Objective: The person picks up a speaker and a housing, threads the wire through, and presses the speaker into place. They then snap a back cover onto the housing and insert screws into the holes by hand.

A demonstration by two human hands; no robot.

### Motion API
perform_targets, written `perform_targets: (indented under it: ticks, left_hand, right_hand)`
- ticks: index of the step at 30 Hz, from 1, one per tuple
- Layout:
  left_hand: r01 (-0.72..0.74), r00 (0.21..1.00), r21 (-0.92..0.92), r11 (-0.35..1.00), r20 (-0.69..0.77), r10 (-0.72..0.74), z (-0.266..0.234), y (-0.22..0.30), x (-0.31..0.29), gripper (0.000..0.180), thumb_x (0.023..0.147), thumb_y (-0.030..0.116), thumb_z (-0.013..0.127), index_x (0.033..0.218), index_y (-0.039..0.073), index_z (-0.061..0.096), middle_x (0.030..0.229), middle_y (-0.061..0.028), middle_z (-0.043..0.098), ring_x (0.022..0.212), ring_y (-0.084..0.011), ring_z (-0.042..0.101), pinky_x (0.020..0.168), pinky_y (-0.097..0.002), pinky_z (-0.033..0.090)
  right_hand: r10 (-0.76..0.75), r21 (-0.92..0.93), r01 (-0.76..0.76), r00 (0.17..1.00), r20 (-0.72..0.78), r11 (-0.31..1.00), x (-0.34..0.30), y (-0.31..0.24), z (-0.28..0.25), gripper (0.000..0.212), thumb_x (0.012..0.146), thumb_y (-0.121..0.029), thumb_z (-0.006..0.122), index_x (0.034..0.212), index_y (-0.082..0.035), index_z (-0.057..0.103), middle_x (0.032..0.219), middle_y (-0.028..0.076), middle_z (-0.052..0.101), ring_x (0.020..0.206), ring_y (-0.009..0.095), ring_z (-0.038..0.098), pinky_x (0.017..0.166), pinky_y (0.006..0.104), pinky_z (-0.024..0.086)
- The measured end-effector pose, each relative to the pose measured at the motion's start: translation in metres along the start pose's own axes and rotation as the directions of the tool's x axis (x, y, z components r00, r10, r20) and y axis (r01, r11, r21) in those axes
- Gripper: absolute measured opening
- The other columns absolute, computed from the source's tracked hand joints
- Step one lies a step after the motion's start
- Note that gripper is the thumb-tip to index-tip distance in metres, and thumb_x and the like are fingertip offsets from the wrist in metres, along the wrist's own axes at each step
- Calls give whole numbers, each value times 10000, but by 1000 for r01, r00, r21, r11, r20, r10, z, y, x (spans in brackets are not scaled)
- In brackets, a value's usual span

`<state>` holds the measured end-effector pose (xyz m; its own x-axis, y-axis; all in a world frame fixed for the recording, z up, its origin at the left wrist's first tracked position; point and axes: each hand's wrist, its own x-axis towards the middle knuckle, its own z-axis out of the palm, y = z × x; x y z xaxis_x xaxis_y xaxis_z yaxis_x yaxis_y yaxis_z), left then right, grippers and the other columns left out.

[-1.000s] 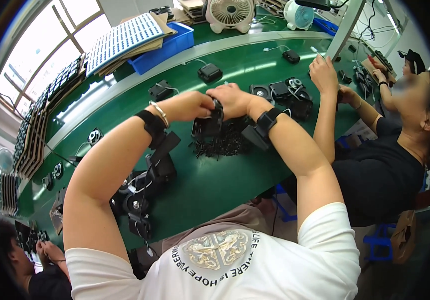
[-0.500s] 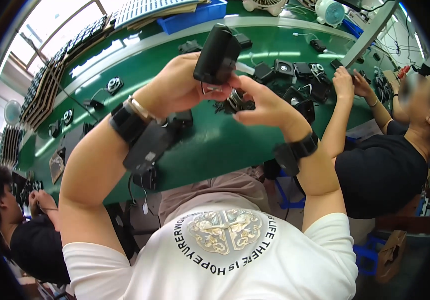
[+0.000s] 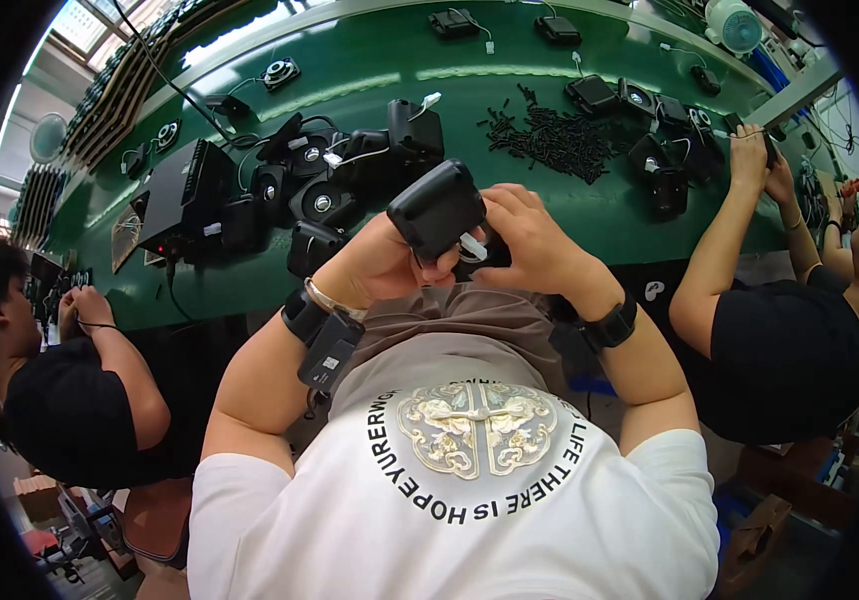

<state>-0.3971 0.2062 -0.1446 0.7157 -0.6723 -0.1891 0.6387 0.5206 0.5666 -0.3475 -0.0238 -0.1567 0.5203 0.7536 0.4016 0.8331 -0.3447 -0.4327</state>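
My left hand (image 3: 375, 265) is closed around a black plastic speaker box (image 3: 438, 208) with rounded corners, tilted above the table's near edge. A white plug (image 3: 473, 248) on a wire shows just below the box, between my hands. My right hand (image 3: 550, 245) curls in from the other side, thumb and fingers round a dark round part (image 3: 496, 252) that looks like a small speaker. Its face is mostly hidden by my fingers and the box.
Black screws (image 3: 550, 138) lie heaped beyond my hands on the green table (image 3: 370, 95). Loose speakers (image 3: 323, 203) and boxes cluster left, beside a black device (image 3: 188, 200); more boxes (image 3: 592, 94) lie right. Co-workers' hands (image 3: 748, 155) work at right and at left (image 3: 90, 305).
Both my hands have come down closer to my body, still together. The speaker box has tipped from near upright to a flatter slant. The table beyond shows more fully.
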Motion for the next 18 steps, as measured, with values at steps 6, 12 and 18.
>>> perform_targets:
  ticks: [6,12,18]
  left_hand:
    - [129,969,311,942,-243,-53,-3,31,10,305,944,239,545,1099,-13,617,633,-101,594,488,-152,503,578,-340,474]
    - [260,948,400,879,-279,-153,-3,51,13,358,961,288,548,1168,5,620,807,-121,656,625,-159,600,595,-348,516]
    - [-194,596,980,31,93,798,52,32,-17,319,889,255,696,1103,20,664,1046,-68,606,815,-179,604,637,-338,516]
  right_hand:
    - [162,524,-150,987,23,839,24,1,-45,715,665,-168,802,1309,-38,518,1289,95,547,1195,231,519,965,386,422]
    - [98,460,-166,981,168,873,47,-10,-56,538,848,-143,716,1328,-31,498,1228,86,588,1036,174,619,867,315,488]
    - [550,933,-288,825,127,216,23,-20,-26,450,944,-145,625,1338,-4,457,1155,119,613,951,199,671,805,326,567]
